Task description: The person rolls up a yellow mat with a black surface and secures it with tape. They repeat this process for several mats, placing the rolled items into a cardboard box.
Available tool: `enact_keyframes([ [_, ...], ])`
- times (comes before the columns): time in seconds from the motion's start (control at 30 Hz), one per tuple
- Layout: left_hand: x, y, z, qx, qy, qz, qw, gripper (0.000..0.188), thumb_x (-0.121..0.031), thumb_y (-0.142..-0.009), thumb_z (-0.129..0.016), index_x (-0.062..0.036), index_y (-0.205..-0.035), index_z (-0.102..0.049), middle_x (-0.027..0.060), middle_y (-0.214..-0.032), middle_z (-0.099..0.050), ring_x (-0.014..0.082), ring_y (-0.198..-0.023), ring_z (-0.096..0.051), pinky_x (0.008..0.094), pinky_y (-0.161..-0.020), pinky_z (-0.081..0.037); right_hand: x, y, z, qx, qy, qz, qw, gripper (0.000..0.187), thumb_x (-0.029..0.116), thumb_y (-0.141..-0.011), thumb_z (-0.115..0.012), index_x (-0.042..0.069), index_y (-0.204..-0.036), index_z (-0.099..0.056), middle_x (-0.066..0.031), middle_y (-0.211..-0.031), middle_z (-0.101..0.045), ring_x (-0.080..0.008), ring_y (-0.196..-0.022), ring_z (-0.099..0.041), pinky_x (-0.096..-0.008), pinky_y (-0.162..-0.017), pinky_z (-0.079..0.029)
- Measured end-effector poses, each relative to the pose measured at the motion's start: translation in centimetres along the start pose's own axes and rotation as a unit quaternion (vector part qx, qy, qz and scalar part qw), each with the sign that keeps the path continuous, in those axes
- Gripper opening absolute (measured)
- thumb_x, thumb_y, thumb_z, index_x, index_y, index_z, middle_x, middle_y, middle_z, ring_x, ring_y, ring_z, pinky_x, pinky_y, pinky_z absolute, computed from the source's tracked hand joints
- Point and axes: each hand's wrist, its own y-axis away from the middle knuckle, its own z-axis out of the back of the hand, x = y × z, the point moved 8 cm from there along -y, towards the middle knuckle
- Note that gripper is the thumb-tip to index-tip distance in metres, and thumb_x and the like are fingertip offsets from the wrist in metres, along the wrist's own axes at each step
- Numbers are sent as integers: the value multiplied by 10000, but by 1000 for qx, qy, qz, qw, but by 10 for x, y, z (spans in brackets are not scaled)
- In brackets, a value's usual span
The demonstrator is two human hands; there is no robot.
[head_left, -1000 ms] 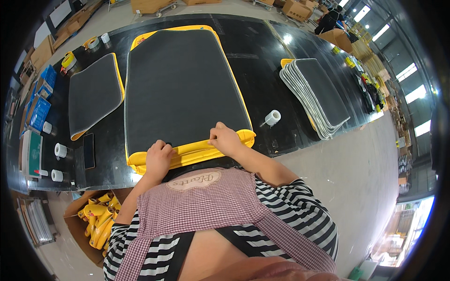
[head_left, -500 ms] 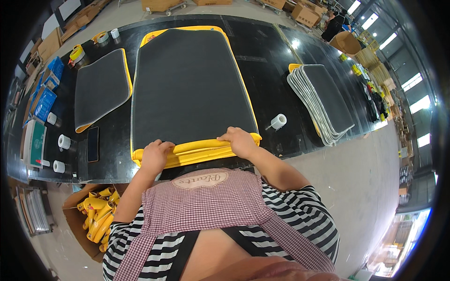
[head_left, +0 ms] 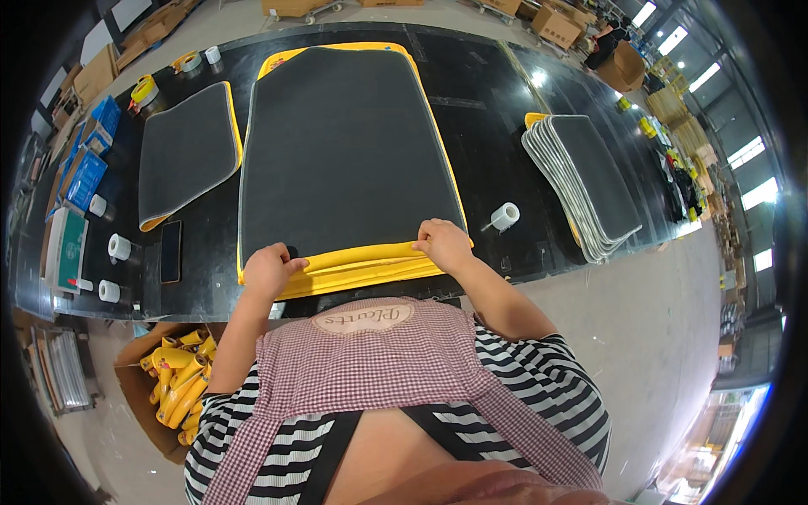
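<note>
A large dark grey mat [head_left: 345,151] with a yellow underside lies on the black table in front of me. Its near edge is turned up, so a yellow strip [head_left: 362,256] shows across the front, with more yellow layers below it. At the left part of this edge, my left hand [head_left: 271,269] is closed with thumb and fingers pinching the mat. My right hand [head_left: 446,244] pinches the same edge near its right corner. The far corners of the mat show yellow at the back.
A smaller grey mat [head_left: 189,156] lies left, near a phone [head_left: 171,252] and white rolls [head_left: 119,247]. To the right are another white roll [head_left: 505,215] and a stack of folded mats [head_left: 585,181]. A carton [head_left: 139,387] of yellow rolled pieces stands below the table's left.
My hands have moved apart along the near edge, the left one outward to the left and the right one outward to the right. Both still grip the mat.
</note>
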Motion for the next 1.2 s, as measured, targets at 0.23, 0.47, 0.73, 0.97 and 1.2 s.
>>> enact_keyframes([
  [0.23, 3, 3, 6, 23, 54, -25, 998, 270, -255, -866, -851, -26, -930, -721, 149, -884, -733, 311, -804, -699, 418, -733, -543, -9, -2, 7, 12, -33, -26, 999, 323, 339, -855, -832, 89, -885, -629, -97, -954, -612, -332, -888, -655, -439, -782, -515],
  [0.47, 8, 13, 7, -73, 103, -98, 987, 113, -159, -898, -775, -73, -916, -704, 104, -976, -622, 327, -857, -679, 442, -765, -541, -4, 11, 6, -82, -49, 56, 994, 242, 270, -849, -809, 94, -846, -643, -86, -936, -599, -325, -899, -644, -420, -778, -517],
  [0.73, -5, 39, 3, -222, -61, -254, 940, 143, -196, -817, -806, -116, -906, -728, 44, -983, -608, 275, -973, -583, 419, -862, -460, 15, 43, 20, -160, 79, 266, 947, 183, 220, -826, -787, 85, -945, -753, -48, -1051, -642, -285, -1082, -589, -420, -953, -487],
  [0.97, -9, 49, 13, -238, -27, -329, 914, 129, -203, -845, -779, -107, -905, -717, 46, -974, -625, 283, -947, -599, 418, -848, -469, 4, 33, 17, -104, 91, 237, 962, 193, 187, -876, -749, 73, -1031, -766, -67, -1063, -630, -287, -1066, -591, -392, -959, -487],
  [1.2, -3, -10, 22, -126, 73, -205, 968, 101, -174, -856, -769, -95, -867, -708, 81, -883, -634, 331, -809, -630, 447, -763, -523, -2, -12, 24, -137, 61, 212, 966, 138, 143, -896, -713, 92, -1016, -756, -79, -952, -623, -279, -950, -607, -403, -859, -520],
])
